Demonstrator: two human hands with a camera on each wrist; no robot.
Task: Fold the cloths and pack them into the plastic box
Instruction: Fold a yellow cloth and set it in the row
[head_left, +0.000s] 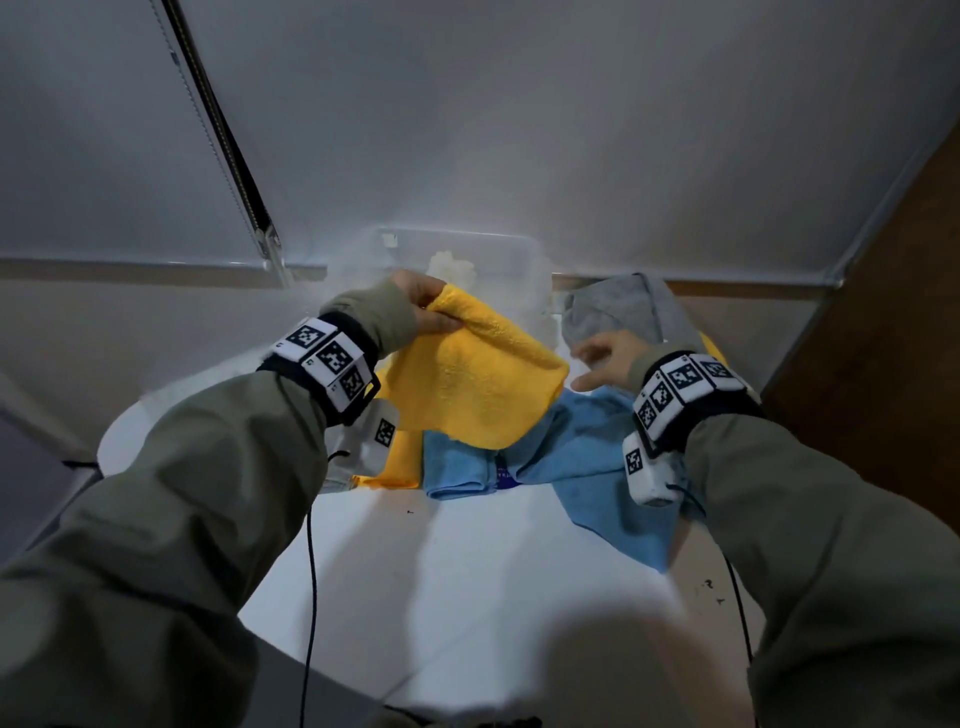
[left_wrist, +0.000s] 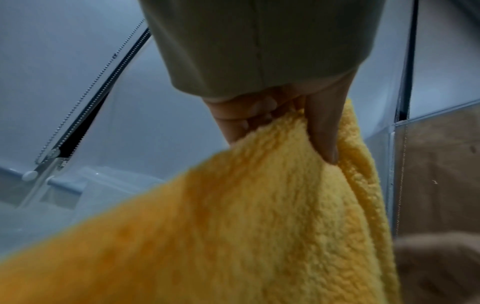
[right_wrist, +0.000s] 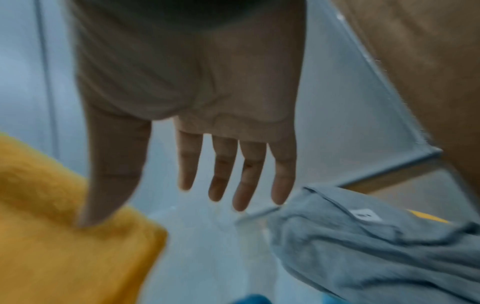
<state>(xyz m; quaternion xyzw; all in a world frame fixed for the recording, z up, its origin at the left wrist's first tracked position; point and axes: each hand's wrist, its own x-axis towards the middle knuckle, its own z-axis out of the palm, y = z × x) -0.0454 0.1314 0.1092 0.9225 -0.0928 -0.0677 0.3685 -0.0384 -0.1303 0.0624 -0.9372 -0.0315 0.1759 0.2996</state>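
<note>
My left hand (head_left: 428, 312) pinches one corner of a yellow cloth (head_left: 478, 384) and holds it up above the table; in the left wrist view the fingers (left_wrist: 322, 131) curl into the yellow cloth (left_wrist: 259, 226). My right hand (head_left: 605, 361) hovers just right of the cloth's far corner with straight spread fingers (right_wrist: 221, 174), holding nothing. The yellow cloth (right_wrist: 52, 236) lies beside its thumb. A clear plastic box (head_left: 509, 260) stands behind, with something pale inside.
On the white table (head_left: 467, 571) lie a folded blue cloth (head_left: 457, 467), a spread blue cloth (head_left: 597, 467), another yellow cloth (head_left: 400, 462) and a crumpled grey cloth (head_left: 623, 312). A grey wall stands behind; a brown panel (head_left: 883, 364) stands at the right.
</note>
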